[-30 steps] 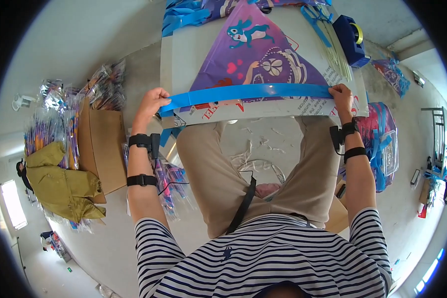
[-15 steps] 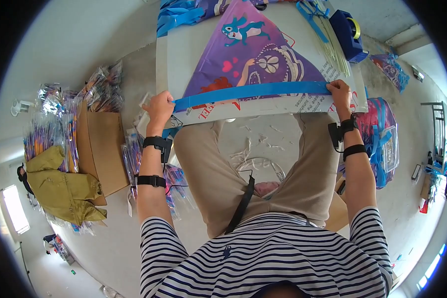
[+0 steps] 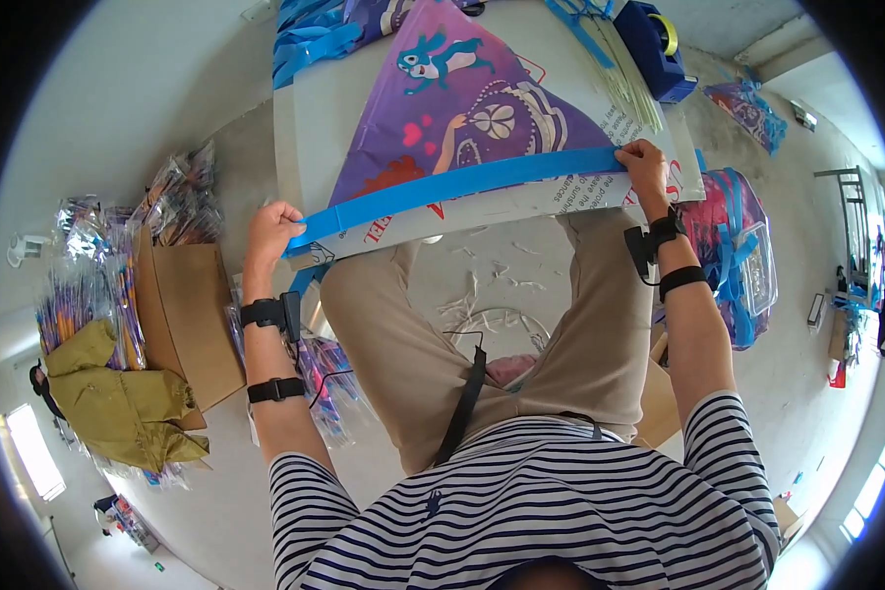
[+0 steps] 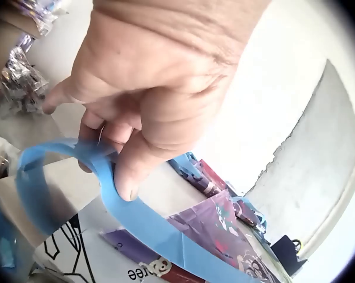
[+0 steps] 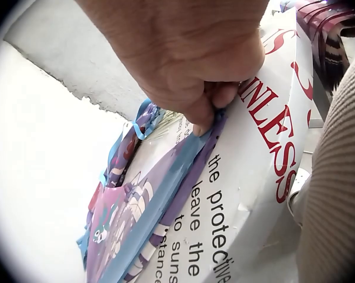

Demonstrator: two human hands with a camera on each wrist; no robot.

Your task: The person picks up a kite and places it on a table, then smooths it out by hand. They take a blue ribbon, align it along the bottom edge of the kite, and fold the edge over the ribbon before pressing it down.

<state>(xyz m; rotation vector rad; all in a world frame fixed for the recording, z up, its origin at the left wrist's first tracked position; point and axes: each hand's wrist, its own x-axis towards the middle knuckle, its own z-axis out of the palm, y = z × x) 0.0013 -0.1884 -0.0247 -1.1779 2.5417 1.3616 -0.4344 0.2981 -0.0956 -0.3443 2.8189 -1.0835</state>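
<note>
A purple triangular kite sheet (image 3: pixel 452 118) with cartoon prints lies on a white printed board (image 3: pixel 521 202) across the person's lap. A long blue strip (image 3: pixel 442 185) runs along the kite's near edge. My left hand (image 3: pixel 270 228) pinches the strip's left end (image 4: pixel 100 171) between thumb and fingers, just off the board's corner. My right hand (image 3: pixel 642 167) pinches the strip's right end together with the kite's corner (image 5: pixel 210 127) against the board (image 5: pixel 266 159).
A blue tape dispenser (image 3: pixel 659 39) and pale thin sticks (image 3: pixel 624 84) lie at the board's far right. A cardboard box (image 3: pixel 192 305), packaged kites (image 3: pixel 98 265) and an olive cloth (image 3: pixel 118 393) are on the floor at left. More kites are piled at right (image 3: pixel 733 256).
The left hand has slid left and down along the blue strip, from near the kite's left corner to the board's corner. The right hand keeps its grip. The head view has shifted.
</note>
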